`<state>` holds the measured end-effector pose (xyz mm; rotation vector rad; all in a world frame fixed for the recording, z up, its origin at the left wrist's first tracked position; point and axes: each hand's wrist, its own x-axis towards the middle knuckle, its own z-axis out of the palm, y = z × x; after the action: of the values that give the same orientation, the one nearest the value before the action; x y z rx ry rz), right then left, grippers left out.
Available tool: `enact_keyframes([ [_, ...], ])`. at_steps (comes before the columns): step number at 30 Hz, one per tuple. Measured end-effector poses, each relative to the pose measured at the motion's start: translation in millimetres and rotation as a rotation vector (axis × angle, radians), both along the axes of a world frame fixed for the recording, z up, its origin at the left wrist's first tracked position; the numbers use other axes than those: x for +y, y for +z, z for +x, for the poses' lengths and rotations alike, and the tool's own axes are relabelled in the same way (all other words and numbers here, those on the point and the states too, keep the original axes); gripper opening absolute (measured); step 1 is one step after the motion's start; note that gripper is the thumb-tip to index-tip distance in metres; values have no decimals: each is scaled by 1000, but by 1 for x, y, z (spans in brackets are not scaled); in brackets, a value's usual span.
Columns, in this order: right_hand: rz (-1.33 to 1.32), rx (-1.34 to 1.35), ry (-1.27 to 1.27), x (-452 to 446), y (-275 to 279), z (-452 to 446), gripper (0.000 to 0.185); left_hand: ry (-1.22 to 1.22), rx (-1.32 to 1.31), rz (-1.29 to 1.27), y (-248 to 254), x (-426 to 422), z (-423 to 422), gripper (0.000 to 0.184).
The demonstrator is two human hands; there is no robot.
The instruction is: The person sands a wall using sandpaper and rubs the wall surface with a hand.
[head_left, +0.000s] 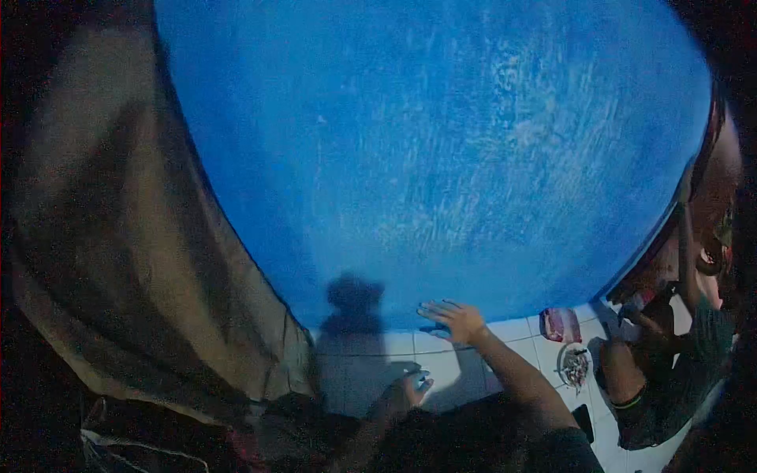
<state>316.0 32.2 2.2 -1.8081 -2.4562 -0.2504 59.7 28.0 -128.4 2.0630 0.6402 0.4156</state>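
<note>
Near the foot of a blue wall [473,158], my right hand [456,322] is spread with its fingers apart, reaching over the edge where the wall meets the white tiled floor [512,329]. Nothing shows in it. Lower down and to the left, my left hand [418,386] is above the tiles with its fingers curled around a small pale thing, too small and dim to name. Shadows of a head and of the hands fall on the wall and the floor.
A large brown curtain or cloth [158,236] hangs at the left. To the right are a red and white packet [560,325], a dish of small pieces [576,367] and a dark flat object [583,422]. Another person [702,347] sits at the far right.
</note>
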Motion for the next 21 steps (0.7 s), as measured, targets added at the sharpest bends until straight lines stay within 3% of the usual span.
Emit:
enact_keyframes([
  [2,-68,16,10,-3,-5,5,66,64,-15,-64,-14,-9,2,48],
  [4,-141,67,-65,-3,48,7,64,147,-15,-114,-55,-12,17,45],
  [8,40,-94,-252,4,178,2,68,-9,50,-124,23,-8,8,45],
  [10,387,-253,-403,10,238,10,82,-32,94,-161,-16,-8,10,46],
  [11,691,-227,-418,15,263,21,83,-11,147,-238,-27,-9,10,46],
  [13,1098,71,-270,27,318,23,82,-5,171,-258,-30,-18,8,46],
  [15,1178,180,-295,39,314,14,82,-37,101,-118,-12,-14,12,45],
  [17,1251,178,-345,58,285,-7,78,27,-27,-295,14,-18,6,44],
  [19,997,40,-462,56,219,-24,72,26,-39,-264,23,-13,4,42],
  [21,648,-11,-449,42,144,-12,72,-33,56,-36,22,-6,8,39],
])
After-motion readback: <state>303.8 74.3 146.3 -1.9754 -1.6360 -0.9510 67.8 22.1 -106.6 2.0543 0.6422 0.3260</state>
